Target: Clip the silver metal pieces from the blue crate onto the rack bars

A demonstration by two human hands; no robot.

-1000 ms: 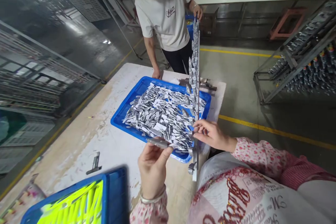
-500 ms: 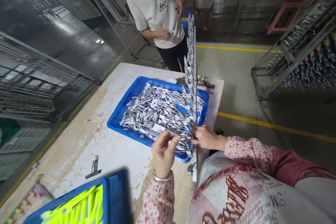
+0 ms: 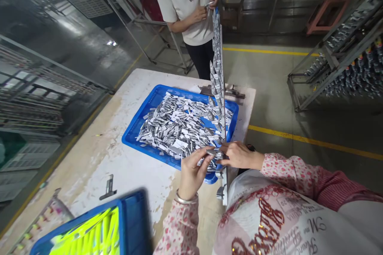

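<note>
My left hand (image 3: 194, 172) pinches a small silver piece (image 3: 211, 152) and holds it against the lower end of an upright metal rack bar (image 3: 222, 99) lined with several silver pieces. My right hand (image 3: 239, 154) grips that bar from the right, fingers closed round it, touching the same spot. Both hands sit over the near right corner of a blue tray (image 3: 140, 117) heaped with silver pieces and white tags (image 3: 179, 125). The tray rests on a worn white table (image 3: 98, 147).
A person in a white shirt (image 3: 191, 0) stands beyond the table, hands together at the bar's top. A blue crate with yellow-green pieces (image 3: 89, 231) sits near left. A small metal clip (image 3: 108, 188) lies on the table. Racks (image 3: 344, 51) stand on the right.
My left hand has carried the silver piece up and right to the bar, meeting my right hand. The other person lifted a hand off the table and brought both hands together at chest height.
</note>
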